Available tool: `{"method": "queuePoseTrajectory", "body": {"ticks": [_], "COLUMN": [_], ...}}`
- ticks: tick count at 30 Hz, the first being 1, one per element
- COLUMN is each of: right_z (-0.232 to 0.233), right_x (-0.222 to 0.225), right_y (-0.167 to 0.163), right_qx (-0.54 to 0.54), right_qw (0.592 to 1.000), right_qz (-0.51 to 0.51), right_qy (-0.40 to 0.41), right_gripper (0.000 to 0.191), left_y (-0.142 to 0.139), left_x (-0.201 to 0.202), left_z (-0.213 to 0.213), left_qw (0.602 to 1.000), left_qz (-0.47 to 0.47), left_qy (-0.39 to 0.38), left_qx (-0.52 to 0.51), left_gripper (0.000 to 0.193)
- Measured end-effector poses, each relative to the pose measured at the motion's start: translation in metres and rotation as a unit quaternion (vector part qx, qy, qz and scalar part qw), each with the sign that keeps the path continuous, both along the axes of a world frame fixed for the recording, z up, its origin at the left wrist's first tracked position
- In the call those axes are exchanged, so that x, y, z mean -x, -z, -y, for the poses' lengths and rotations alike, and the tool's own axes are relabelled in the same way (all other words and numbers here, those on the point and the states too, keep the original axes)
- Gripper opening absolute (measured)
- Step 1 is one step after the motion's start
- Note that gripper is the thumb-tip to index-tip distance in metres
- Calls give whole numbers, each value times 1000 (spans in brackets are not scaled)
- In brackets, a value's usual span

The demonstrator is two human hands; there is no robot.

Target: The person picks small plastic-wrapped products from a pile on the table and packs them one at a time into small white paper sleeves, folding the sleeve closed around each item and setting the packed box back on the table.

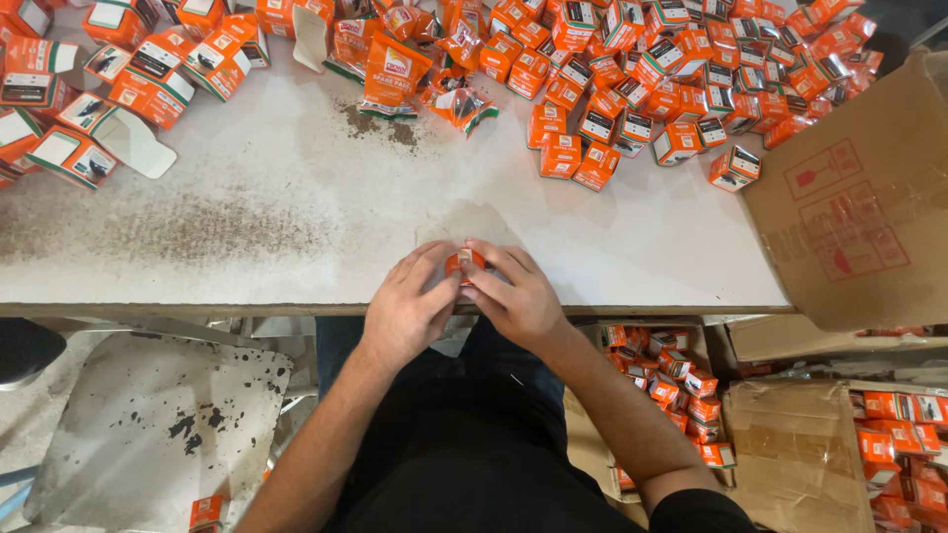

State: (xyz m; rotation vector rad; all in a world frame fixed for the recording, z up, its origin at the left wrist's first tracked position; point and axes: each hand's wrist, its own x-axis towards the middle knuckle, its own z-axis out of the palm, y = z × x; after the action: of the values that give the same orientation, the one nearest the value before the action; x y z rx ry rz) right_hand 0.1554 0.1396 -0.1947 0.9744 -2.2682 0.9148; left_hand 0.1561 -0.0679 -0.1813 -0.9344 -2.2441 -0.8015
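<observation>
both hands meet at the table's (296, 217) near edge, at 6 o'clock. the left hand (408, 306) and right hand (515, 296) curl their fingers around one small orange box (463, 263), pinched between the fingertips and mostly hidden. a heap of boxes (652, 79) lies at 1 o'clock, a carton (859, 197) at 3.

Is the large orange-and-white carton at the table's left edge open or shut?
Open: the large orange-and-white carton lies on its side on the white table with its white end flap folded outward.
</observation>
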Motion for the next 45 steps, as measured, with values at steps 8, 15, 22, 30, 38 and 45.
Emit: {"method": "queuePoseTrajectory", "body": {"ticks": [8, 15, 22, 30, 38, 45], "right_z": [-13, 3, 42, 9, -1, -5], "right_x": [25, 116, 174, 139, 134, 134], "right_y": [-25, -49, -54, -35, 0, 7], "right_qx": [-111, -2, -204, -112, -18, 22], "right_qw": [971, 992, 957, 984, 996, 998], "right_qz": [-59, -18, -111, 3, -56, 26], "right_qy": [204, 128, 175, 135, 71, 48], "right_gripper": [33, 39, 61, 30, 32, 47], "left_y": [-2, 3, 6, 9, 9, -22], "left_x": [-3, -5, -4, -2, -1, 3], "left_z": [1, -1, 3, 3, 5, 4], "left_qw": [998, 985, 983, 982, 983, 976], "left_qz": [47, 140, 133, 133, 135, 151], "left_qy": [-5, -19, -1, 7, 1, 45], "left_qx": [-48, -103, -129, -132, -123, -148], "left_gripper": [47, 47, 44, 41, 39, 42]}}
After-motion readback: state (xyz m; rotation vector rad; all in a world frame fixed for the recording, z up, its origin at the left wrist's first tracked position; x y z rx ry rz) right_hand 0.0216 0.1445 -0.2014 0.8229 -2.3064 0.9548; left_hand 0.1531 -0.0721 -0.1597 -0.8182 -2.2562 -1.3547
